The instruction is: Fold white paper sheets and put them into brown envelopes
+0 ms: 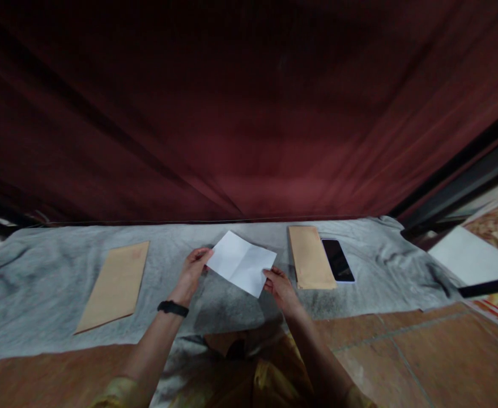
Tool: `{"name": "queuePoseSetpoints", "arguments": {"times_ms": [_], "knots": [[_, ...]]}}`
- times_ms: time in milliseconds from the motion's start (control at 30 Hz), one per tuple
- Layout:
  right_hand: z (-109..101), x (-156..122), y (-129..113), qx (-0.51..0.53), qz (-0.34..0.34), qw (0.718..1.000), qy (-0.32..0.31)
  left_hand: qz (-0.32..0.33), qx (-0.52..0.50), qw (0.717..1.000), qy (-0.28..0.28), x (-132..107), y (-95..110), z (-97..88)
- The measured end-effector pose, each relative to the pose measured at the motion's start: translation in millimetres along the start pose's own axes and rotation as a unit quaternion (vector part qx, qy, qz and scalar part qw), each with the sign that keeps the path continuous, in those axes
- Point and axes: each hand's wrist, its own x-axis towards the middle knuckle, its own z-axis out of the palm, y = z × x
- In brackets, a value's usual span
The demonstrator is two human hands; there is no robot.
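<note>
A white sheet of paper [242,262], creased down its middle, is held above a grey cloth [53,266]. My left hand [194,267] pinches its left edge and my right hand [277,285] pinches its lower right corner. A black band sits on my left wrist. One brown envelope [115,285] lies on the cloth to the left. Another brown envelope [311,257] lies to the right, with a dark phone [337,259] right beside it.
A dark red curtain [249,113] hangs behind the cloth. Reddish floor tiles [401,357] lie in front. A white sheet [469,255] rests at the far right beside a dark frame. My yellow-clad knees show at the bottom.
</note>
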Motion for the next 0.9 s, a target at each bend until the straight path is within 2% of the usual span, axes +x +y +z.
{"name": "queuePoseSetpoints", "arguments": {"times_ms": [100, 200, 333, 433, 533, 600, 633, 700, 767, 833, 900], "knots": [[10, -3, 9, -0.001, -0.019, 0.999, 0.029, -0.048, -0.066, 0.997, -0.006, -9, -5, 15.0], [22, -8, 18, -0.010, -0.033, 0.999, 0.027, -0.084, -0.088, 0.991, -0.049, -28, -18, 34.8], [30, -22, 25, 0.054, 0.015, 0.998, 0.019, -0.039, -0.060, 0.994, -0.084, -41, -28, 53.5], [23, -35, 20, 0.061, 0.065, 0.996, -0.028, -0.012, -0.039, 0.995, -0.089, -33, -23, 52.3], [11, -47, 9, 0.015, 0.138, 0.983, -0.116, -0.020, -0.023, 0.991, -0.129, -17, -14, 42.7], [5, -52, 1, -0.021, 0.132, 0.980, -0.149, -0.037, -0.004, 0.985, -0.168, -7, -11, 36.9], [4, -52, -2, -0.039, 0.105, 0.983, -0.148, -0.045, 0.005, 0.981, -0.187, -4, -10, 35.1], [3, -47, -7, -0.091, 0.009, 0.989, -0.116, -0.044, 0.023, 0.978, -0.203, 2, -13, 34.2], [4, -38, -12, -0.194, -0.112, 0.972, -0.072, -0.025, 0.053, 0.982, -0.179, 6, -18, 36.4], [6, -27, -14, -0.326, -0.222, 0.918, -0.042, -0.008, 0.088, 0.986, -0.140, 9, -25, 39.8], [7, -16, -14, -0.439, -0.297, 0.847, -0.040, -0.003, 0.118, 0.986, -0.114, 13, -31, 42.3]]}}
